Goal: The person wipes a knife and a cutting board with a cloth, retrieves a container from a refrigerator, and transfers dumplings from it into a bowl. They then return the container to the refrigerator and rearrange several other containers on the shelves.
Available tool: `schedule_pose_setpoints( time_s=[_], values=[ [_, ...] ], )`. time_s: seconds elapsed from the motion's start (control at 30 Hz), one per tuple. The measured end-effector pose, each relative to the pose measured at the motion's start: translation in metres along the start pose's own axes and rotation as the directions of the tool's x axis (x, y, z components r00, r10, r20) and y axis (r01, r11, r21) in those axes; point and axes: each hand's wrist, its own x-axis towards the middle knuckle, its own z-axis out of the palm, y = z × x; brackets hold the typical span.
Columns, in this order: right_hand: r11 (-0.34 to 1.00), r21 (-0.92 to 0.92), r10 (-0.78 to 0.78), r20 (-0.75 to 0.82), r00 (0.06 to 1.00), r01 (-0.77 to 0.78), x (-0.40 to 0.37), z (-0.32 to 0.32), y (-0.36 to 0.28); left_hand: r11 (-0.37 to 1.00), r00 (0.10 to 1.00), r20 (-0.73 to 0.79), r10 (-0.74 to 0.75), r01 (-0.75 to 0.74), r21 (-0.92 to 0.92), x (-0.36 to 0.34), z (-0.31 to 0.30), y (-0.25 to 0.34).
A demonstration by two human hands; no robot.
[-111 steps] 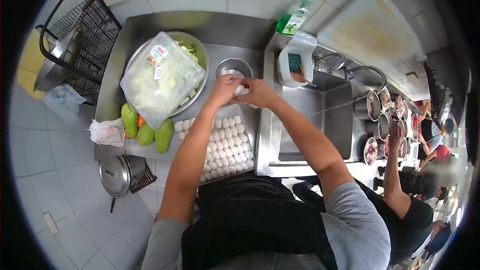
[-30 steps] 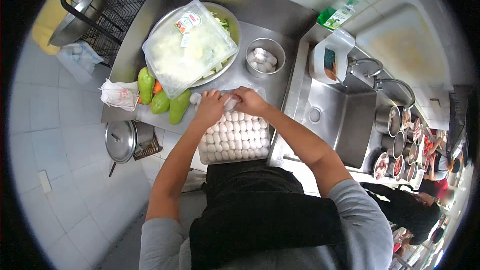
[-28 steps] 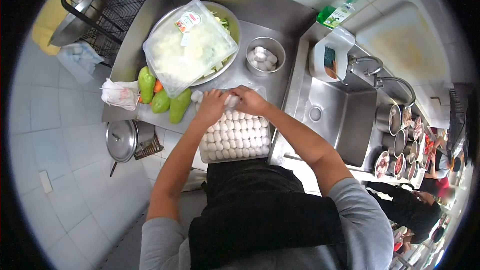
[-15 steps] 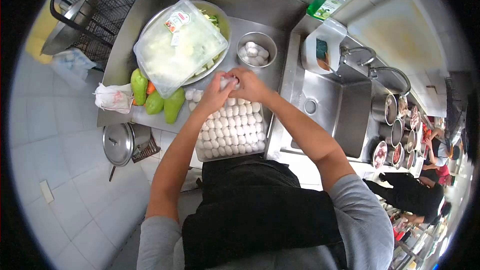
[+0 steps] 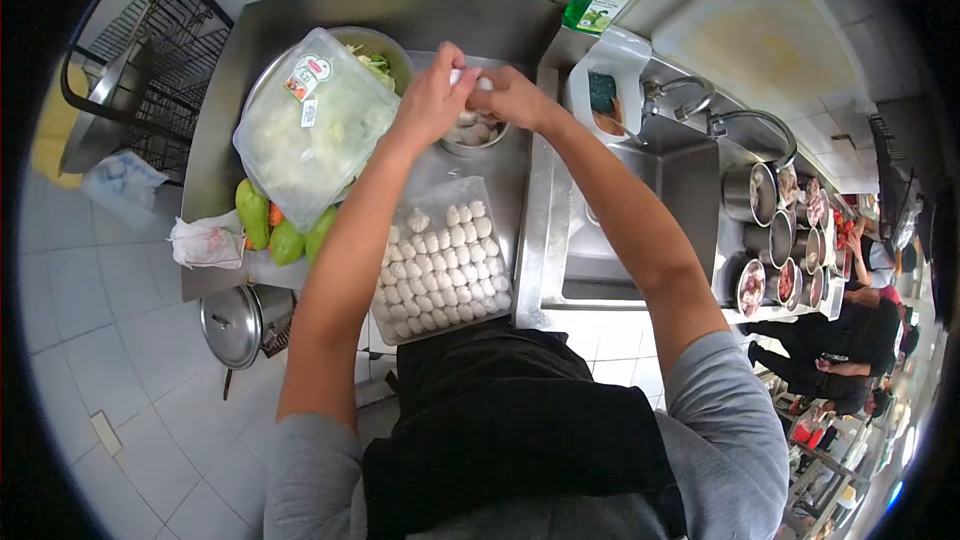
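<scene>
Both hands are raised together over a steel bowl (image 5: 468, 148) of whitish pieces. Between the fingers of my left hand (image 5: 432, 105) shows a white mushroom-like piece (image 5: 456, 76). My right hand (image 5: 516, 100) pinches another white mushroom-like piece (image 5: 485, 84) close beside it. Below them lies a clear plastic tray (image 5: 500, 316) filled with tight rows of small white mushroom-like pieces (image 5: 440, 275). One ridged white piece (image 5: 418, 220) sits apart from the rows near the tray's far edge. My hands and wrists cover part of the bowl.
Left on the steel counter, a clear plastic container (image 5: 325, 140) rests over a large bowl of cut vegetables, with green chayotes (image 5: 287, 242) beside it. A sink (image 5: 640, 210) with taps is on the right. Several steel pots (image 5: 750, 192) stand beyond it, near other people (image 5: 870, 340).
My hands have moved away from the tray and up to the steel bowl. A ridged white piece now shows at the tray's far edge, and the view has shifted.
</scene>
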Motion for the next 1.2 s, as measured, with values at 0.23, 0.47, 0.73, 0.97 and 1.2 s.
schedule_pose_setpoints(
  time_s=[0.23, 0.47, 0.73, 0.97, 1.2],
  values=[
    [0.612, -0.789, -0.017, -0.083, 0.996, -0.056, 0.002, 0.012, 0.027, 0.939, 0.975, 0.156, -0.156, 0.097, 0.330, -0.049, 0.020, -0.046],
    [0.664, -0.693, 0.087, 0.445, 0.892, 0.281, -0.047, 0.112, 0.112, 0.938, 0.810, 0.502, -0.303, 0.159, 0.309, -0.181, 0.064, -0.080],
    [0.533, -0.762, 0.261, 0.562, 0.785, 0.368, -0.035, 0.120, 0.105, 0.920, 0.753, 0.530, -0.389, 0.345, 0.184, -0.180, 0.083, -0.117],
    [0.730, -0.680, 0.457, 0.556, 0.694, 0.064, -0.031, 0.106, 0.081, 0.929, 0.703, 0.617, -0.354, 0.343, 0.142, -0.177, 0.073, -0.105],
    [0.694, -0.646, 0.168, 0.575, 0.800, 0.319, -0.034, 0.118, 0.123, 0.926, 0.772, 0.510, -0.378, 0.324, 0.196, -0.191, 0.080, -0.100]
  ],
)
